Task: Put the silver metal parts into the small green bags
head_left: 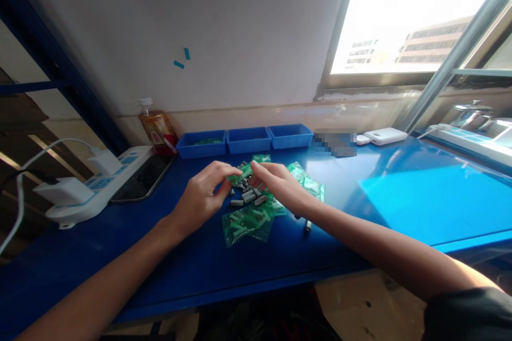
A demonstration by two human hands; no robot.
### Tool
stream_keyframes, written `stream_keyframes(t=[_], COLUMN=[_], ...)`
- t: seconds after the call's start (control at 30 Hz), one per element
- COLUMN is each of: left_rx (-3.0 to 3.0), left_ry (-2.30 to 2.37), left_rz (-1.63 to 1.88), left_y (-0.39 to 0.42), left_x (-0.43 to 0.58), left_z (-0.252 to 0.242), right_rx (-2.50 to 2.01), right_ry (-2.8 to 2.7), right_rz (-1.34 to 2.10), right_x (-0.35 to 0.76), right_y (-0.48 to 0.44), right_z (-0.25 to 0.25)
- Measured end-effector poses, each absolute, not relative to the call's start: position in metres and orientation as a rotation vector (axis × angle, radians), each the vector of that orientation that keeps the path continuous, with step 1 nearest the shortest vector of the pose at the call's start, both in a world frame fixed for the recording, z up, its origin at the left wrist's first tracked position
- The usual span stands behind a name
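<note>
A small green plastic bag (pixel 244 171) is pinched in my left hand (pixel 203 187), just above a pile of short metal cylinders (pixel 248 196). My right hand (pixel 275 177) is closed close against the bag's right edge, with its fingers curled inward; what is in them is hidden. Nearer to me lies a green bag with metal pieces inside (pixel 245 222). Beside my right wrist are more green bags (pixel 309 180), and one loose metal piece (pixel 308 225) sits below my right forearm.
Along the wall stand three blue bins (pixel 248 141), the left one with green bags in it. To the left are a bottle (pixel 157 127), a phone (pixel 144 177) and a power strip (pixel 98 185) with chargers. A white device (pixel 385 136) lies at the back right.
</note>
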State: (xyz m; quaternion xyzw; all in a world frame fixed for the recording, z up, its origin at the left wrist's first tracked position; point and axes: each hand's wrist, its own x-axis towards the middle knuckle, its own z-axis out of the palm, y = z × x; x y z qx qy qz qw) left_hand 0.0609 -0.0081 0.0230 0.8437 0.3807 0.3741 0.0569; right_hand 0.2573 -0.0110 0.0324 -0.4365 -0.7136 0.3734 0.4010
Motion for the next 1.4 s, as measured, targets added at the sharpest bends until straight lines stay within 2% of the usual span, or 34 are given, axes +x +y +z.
stream_keyframes(t=[0.1,0.2,0.33,0.5,0.67,0.83,0.97,1.03,1.1,1.23,1.33,1.4], left_rx=[2.636,2.477,1.917,1.505,1.646,2.303,2.645,2.695,2.672,2.526,2.517,2.542], left_ry=[1.068,1.086,1.039,1.024,1.098,1.254,1.098,1.059,1.123,1.359,1.312,1.216], left_rz=[1.093,0.996,0.935,1.009,1.089,1.235,1.198,1.151,1.134,1.059,0.814,0.568], left_y=[-0.011,-0.011,-0.006,0.0,0.002,-0.001,-0.004,-0.002,0.002,0.016,0.024,0.027], left_x=[0.062,0.065,0.066,0.065,0.064,0.06,0.061,0.06,0.056,0.039,0.026,0.022], left_z=[0.025,0.026,0.023,0.022,0.021,0.018,0.021,0.022,0.023,0.026,0.026,0.024], right_rx=[-1.095,-1.051,-0.896,-0.857,-0.827,-1.018,-1.236,-1.28,-1.254,-1.108,-1.014,-1.074], right_ry=[-1.717,-1.838,-2.097,-2.202,-2.183,-1.936,-1.803,-1.763,-1.756,-1.758,-1.802,-1.953], right_rz=[0.992,0.605,0.027,-0.171,0.03,0.481,0.771,0.787,0.652,0.144,-0.188,-0.282], right_x=[0.258,0.259,0.261,0.263,0.262,0.258,0.254,0.25,0.244,0.219,0.193,0.179], right_y=[-0.009,-0.008,-0.008,-0.005,-0.005,-0.011,-0.003,0.009,0.026,0.067,0.097,0.115], right_z=[0.032,0.025,0.014,0.007,0.011,0.023,0.031,0.034,0.04,0.066,0.086,0.091])
